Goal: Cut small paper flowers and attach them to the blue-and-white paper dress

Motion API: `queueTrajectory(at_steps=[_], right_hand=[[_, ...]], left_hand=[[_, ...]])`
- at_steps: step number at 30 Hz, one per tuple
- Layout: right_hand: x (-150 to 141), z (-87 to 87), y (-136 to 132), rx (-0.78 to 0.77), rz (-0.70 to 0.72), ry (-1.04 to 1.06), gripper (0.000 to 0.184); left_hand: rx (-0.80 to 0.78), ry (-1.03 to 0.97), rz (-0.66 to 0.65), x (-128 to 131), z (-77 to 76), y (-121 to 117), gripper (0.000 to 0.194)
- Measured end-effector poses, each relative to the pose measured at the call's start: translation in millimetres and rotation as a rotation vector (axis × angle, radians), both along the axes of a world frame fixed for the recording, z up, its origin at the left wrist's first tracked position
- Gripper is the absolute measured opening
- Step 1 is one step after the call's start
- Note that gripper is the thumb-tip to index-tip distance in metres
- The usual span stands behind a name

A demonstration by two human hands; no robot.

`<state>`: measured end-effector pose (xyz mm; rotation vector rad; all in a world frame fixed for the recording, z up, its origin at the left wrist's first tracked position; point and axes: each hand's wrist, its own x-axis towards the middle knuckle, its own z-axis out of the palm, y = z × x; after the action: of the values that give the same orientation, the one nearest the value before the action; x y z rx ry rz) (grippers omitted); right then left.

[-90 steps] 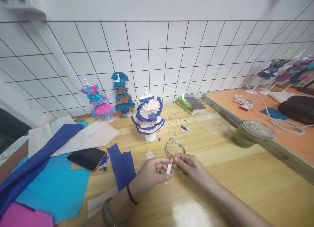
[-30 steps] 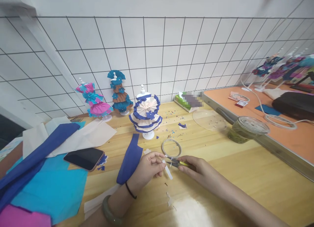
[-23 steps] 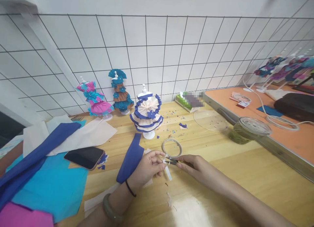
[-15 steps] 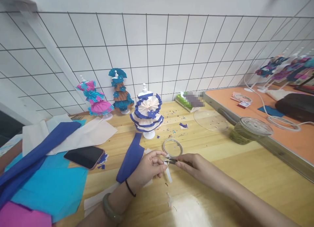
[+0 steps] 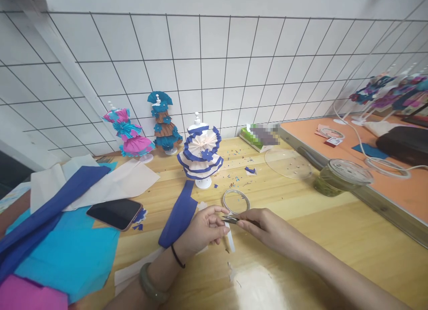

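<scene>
My left hand (image 5: 207,228) is closed, thumb and fingertips pinching the upper part of a narrow white strip (image 5: 231,241); it looks like tape, and its lower end hangs free. My right hand (image 5: 262,224) grips a pair of small scissors (image 5: 230,219), whose handles are mostly covered by my fingers. The blades point left at my left fingertips and appear slightly parted at the strip. Just behind both hands lies a tape roll (image 5: 224,195). Beside my left hand is a piece of dark blue crepe paper (image 5: 179,216).
A mini dress form in a white and blue paper dress (image 5: 200,156) stands beyond my hands. Two more dressed forms, pink-blue (image 5: 133,138) and teal-brown (image 5: 164,127), stand behind left. A phone (image 5: 115,213) and paper sheets (image 5: 76,252) lie left; a clear tub (image 5: 334,180) sits right.
The scissor blades have turned slightly and show more clearly, a little further left over the strip. Both hands otherwise stay nearly in place.
</scene>
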<state>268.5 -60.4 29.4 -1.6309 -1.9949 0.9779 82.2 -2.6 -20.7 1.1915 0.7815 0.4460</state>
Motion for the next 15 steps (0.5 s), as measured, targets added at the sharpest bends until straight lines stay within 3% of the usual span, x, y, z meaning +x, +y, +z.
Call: queueTrajectory(at_steps=[15], right_hand=[[0.4, -0.9, -1.7, 0.047, 0.008, -0.111, 0.034]], left_hand=[[0.005, -0.016, -0.022, -1.3, 1.9, 0.1, 0.046]])
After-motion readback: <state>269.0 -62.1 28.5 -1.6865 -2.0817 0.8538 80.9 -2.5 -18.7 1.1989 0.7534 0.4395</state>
